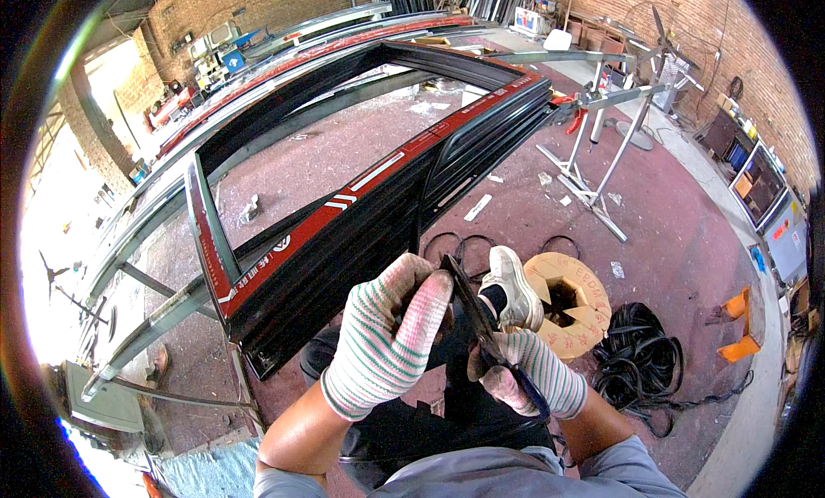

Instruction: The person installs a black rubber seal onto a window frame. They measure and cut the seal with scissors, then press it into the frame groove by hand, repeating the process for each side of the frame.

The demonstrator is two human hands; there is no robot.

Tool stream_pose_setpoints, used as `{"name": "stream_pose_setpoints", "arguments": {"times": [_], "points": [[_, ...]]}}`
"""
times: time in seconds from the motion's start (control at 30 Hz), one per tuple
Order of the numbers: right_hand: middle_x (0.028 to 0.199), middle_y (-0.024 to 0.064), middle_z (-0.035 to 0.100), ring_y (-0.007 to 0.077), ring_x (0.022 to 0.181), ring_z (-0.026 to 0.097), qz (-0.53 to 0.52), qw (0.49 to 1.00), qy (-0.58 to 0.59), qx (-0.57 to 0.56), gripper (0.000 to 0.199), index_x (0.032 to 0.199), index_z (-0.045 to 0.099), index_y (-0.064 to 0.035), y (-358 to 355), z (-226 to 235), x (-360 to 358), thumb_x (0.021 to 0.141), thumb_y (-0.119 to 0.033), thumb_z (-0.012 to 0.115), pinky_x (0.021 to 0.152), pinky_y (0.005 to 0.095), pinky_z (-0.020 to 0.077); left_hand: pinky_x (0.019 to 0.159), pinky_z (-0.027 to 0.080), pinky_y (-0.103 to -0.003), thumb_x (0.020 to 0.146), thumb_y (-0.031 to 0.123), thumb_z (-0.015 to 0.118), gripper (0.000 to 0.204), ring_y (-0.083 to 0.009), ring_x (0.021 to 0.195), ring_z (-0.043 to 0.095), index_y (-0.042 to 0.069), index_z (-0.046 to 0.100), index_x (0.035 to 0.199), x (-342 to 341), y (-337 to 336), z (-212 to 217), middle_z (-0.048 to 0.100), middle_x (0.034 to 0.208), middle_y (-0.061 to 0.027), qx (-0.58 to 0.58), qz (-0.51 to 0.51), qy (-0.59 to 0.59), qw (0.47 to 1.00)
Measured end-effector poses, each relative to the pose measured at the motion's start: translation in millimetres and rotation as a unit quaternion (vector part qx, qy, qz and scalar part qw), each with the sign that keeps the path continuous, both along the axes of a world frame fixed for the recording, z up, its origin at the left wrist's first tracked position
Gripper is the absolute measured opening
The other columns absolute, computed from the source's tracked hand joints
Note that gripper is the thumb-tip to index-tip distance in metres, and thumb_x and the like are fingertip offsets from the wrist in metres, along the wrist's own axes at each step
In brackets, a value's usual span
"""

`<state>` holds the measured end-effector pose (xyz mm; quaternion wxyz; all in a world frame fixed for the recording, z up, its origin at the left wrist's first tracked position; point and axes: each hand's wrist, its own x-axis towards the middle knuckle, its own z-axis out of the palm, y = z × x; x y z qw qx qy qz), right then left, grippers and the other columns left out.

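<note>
My left hand (383,339), in a white glove with green and pink stripes, is closed in a pinch on the end of a black rubber strip (420,210). The strip hangs over the side of a large black metal frame (326,257) with red film along its top. My right hand (543,373), gloved the same way, is closed around dark scissors (486,333). Their blades point up beside my left fingertips, and a dark blue handle loop shows below my right fingers. How closely the blades meet the strip is hard to make out.
The frame rests on grey metal supports (142,352). A ring-shaped cardboard spool (593,326) and a tangled heap of black strip (640,352) lie on the right. My white shoe (513,283) is beside the spool. Farther off are a metal stand (593,180) and an orange bracket (746,326).
</note>
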<state>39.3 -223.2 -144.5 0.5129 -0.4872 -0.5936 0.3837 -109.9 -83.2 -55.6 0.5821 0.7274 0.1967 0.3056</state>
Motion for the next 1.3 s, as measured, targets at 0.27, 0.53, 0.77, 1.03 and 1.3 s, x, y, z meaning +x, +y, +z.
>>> {"name": "stream_pose_setpoints", "arguments": {"times": [0.27, 0.53, 0.77, 1.03, 1.3], "points": [[0.057, 0.0066, 0.059, 0.0091, 0.039, 0.054, -0.024, 0.995, 0.098, 0.001, 0.036, 0.088, 0.062, 0.0077, -0.8, 9.9, -12.2, 0.099, -0.026, 0.056, 0.033, 0.0189, 0.0401, 0.063, 0.046, -0.024, 0.102, 0.027, 0.056, 0.024, -0.0071, 0.067, 0.057, 0.006, 0.061, 0.089, -2.3, -0.9, 4.5, 0.063, 0.075, 0.0003, -0.031, -0.004, 0.015, 0.999], [0.063, -0.0013, 0.054, 0.0106, 0.057, 0.052, -0.019, 0.995, 0.073, -0.063, 0.067, 0.081, 0.058, -0.0052, -4.2, 1.9, -11.1, 0.090, -0.071, 0.052, 0.049, 0.0274, 0.0395, 0.058, 0.044, -0.023, 0.101, 0.024, 0.058, 0.025, -0.0053, 0.063, 0.052, 0.000, 0.062, 0.096, -3.0, 1.7, -0.6, 0.060, 0.071, 0.0000, -0.038, -0.015, -0.010, 0.999], [0.067, 0.0007, 0.061, 0.0114, 0.060, 0.058, -0.036, 0.993, 0.078, -0.078, 0.073, 0.088, 0.066, -0.0023, -6.4, 11.6, -19.1, 0.085, -0.074, 0.056, 0.052, 0.0250, 0.0443, 0.059, 0.045, -0.023, 0.101, 0.026, 0.057, 0.026, -0.0054, 0.064, 0.053, 0.001, 0.062, 0.096, -4.1, 2.4, 1.6, 0.060, 0.072, 0.0005, -0.054, -0.026, 0.000, 0.998], [0.075, 0.0012, 0.064, 0.0094, 0.066, 0.058, 0.016, 0.955, 0.205, -0.216, 0.074, 0.103, 0.070, -0.0012, -6.7, 25.8, -19.4, 0.082, -0.072, 0.064, 0.056, 0.0238, 0.0447, 0.060, 0.045, -0.023, 0.102, 0.027, 0.057, 0.022, -0.0070, 0.064, 0.056, 0.007, 0.060, 0.092, -5.3, 7.3, 0.0, 0.063, 0.074, 0.0001, -0.039, -0.036, 0.015, 0.998], [0.076, 0.0019, 0.065, 0.0104, 0.067, 0.059, -0.005, 0.975, 0.176, -0.136, 0.073, 0.104, 0.072, -0.0007, -7.8, 21.6, -24.6, 0.084, -0.070, 0.063, 0.058, 0.0244, 0.0452, 0.059, 0.045, -0.023, 0.101, 0.026, 0.057, 0.021, -0.0069, 0.063, 0.056, 0.007, 0.060, 0.092, -5.9, 7.3, 1.1, 0.063, 0.074, 0.0003, -0.056, -0.039, 0.017, 0.998]]}}
